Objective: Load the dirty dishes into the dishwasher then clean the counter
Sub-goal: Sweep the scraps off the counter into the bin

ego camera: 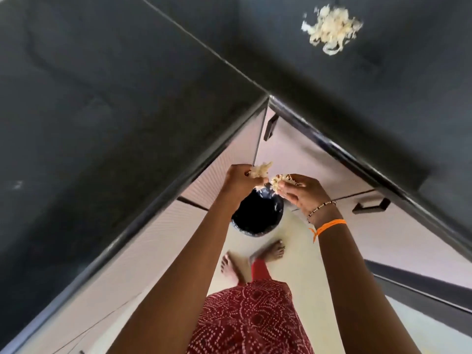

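Observation:
My left hand (241,178) grips a clump of pale food scraps (260,169) above a bin lined with a black bag (256,217) on the floor. My right hand (297,191) holds another small clump of scraps (279,180) in its curled fingers, close beside the left hand and over the bin's far rim. A further pile of pale scraps (330,28) lies on the dark counter (383,72) at the upper right. No dishes or dishwasher are in view.
The dark counter forms an inner corner (268,95) straight ahead, with its left run (102,98) bare. Pale cabinet doors with dark handles (371,205) sit below it. My bare feet (255,259) stand on the light floor just behind the bin.

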Demonstrator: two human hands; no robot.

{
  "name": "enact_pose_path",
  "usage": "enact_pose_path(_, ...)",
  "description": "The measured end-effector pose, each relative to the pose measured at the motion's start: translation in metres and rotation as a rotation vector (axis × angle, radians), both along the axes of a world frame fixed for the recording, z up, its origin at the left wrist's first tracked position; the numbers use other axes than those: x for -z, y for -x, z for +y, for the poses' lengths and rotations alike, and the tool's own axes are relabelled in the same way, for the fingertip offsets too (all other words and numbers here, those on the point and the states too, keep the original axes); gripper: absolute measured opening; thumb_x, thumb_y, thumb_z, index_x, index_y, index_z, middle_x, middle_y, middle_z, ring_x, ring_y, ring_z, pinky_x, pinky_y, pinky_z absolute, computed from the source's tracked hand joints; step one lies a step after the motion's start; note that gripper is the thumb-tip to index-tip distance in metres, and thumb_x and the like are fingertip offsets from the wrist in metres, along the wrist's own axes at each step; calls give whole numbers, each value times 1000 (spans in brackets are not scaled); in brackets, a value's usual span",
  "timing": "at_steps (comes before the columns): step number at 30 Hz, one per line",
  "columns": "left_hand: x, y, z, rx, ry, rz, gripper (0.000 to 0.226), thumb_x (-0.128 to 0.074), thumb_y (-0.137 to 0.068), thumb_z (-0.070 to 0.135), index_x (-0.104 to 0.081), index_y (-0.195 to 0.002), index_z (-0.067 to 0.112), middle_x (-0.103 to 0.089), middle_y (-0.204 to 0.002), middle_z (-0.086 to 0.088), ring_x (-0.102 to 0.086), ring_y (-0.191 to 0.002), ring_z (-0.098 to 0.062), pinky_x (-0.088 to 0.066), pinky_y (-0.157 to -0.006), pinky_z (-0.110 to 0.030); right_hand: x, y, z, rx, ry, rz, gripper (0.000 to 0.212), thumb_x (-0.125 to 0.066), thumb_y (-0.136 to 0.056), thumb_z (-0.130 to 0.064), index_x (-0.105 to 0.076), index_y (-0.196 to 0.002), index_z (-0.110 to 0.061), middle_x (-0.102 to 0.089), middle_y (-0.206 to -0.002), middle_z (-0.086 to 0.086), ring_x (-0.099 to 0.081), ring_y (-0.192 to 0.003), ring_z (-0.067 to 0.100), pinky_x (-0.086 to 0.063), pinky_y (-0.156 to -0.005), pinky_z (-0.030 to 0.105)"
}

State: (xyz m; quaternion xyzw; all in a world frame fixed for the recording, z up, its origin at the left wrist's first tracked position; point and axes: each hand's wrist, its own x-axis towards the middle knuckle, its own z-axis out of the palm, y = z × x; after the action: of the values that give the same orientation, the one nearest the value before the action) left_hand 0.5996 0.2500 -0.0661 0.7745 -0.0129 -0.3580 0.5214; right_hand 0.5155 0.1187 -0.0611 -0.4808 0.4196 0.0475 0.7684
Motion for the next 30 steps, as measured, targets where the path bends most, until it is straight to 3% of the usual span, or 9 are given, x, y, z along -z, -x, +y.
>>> enact_pose_path(5,98,0,-10,71,-137,10,29,-78,-71,4,-68,-96,-7,-59,-75,-7,-51,-63,-9,-40,-61,-24,97,5,-1,24,-54,91,18,-53,-82,17,-58,-74,1,-67,-54,0,-66,-54,7,-57,-65,20)
enact_pose_path(8,168,-1,-11,84,-243,19,26,-80,-69,9,-69,-88,-5,-60,-74,-11,-54,-69,-15,-45,-66,-34,169,5,2,15,-58,152,20,-51,-83,17,-57,-73,1,-66,-51,-2,-65,-52,6,-56,-61,17)
enact_pose_path(15,301,8,-12,68,-368,64,32,-79,-68,6,-68,-96,-3,-63,-82,-12,-53,-78,-14,-38,-62,-21,319,1,12,-86,-31,322,27,-53,-84,15,-53,-69,-8,-59,-40,-7,-59,-43,3,-50,-49,11)
enact_pose_path(19,353,13,-9,-11,-433,154,32,-82,-64,10,-70,-92,0,-69,-90,-21,-54,-76,-15,-45,-71,-30,365,-4,12,-187,98,395,28,-57,-78,12,-51,-59,-8,-50,-61,7,-47,-68,17,-41,-61,27)
enact_pose_path(21,366,17,-9,-24,-438,208,40,-83,-66,13,-69,-101,3,-69,-101,-20,-60,-82,-21,-49,-81,-34,373,-3,12,-172,100,376,14,-58,-81,9,-64,-90,0,-55,-88,11,-50,-83,22,-47,-72,32)
enact_pose_path(22,368,18,-9,-41,-430,232,44,-82,-67,14,-67,-108,6,-68,-106,-18,-64,-90,-25,-50,-87,-37,374,-3,11,-183,98,383,25,-56,-84,6,-62,-108,0,-57,-102,12,-52,-91,22,-49,-79,34)
enact_pose_path(25,361,23,-7,-131,-387,292,45,-75,-75,15,-63,-118,12,-65,-117,-12,-60,-109,-31,-49,-96,-43,366,0,7,-266,142,412,35,-49,-90,2,-54,-124,-4,-52,-129,12,-52,-117,26,-49,-92,38)
enact_pose_path(28,327,27,-5,-171,-345,314,32,-68,-82,14,-66,-113,11,-65,-116,-14,-61,-106,-25,-47,-99,-41,342,5,5,-313,253,432,30,-46,-91,3,-57,-119,3,-57,-119,16,-54,-112,28,-46,-97,40)
enact_pose_path(30,294,31,-3,-212,-297,328,19,-67,-78,17,-71,-95,12,-67,-101,-19,-59,-93,-18,-47,-95,-37,320,9,1,-385,375,394,29,-45,-90,4,-60,-115,5,-59,-108,12,-54,-102,23,-47,-96,28)
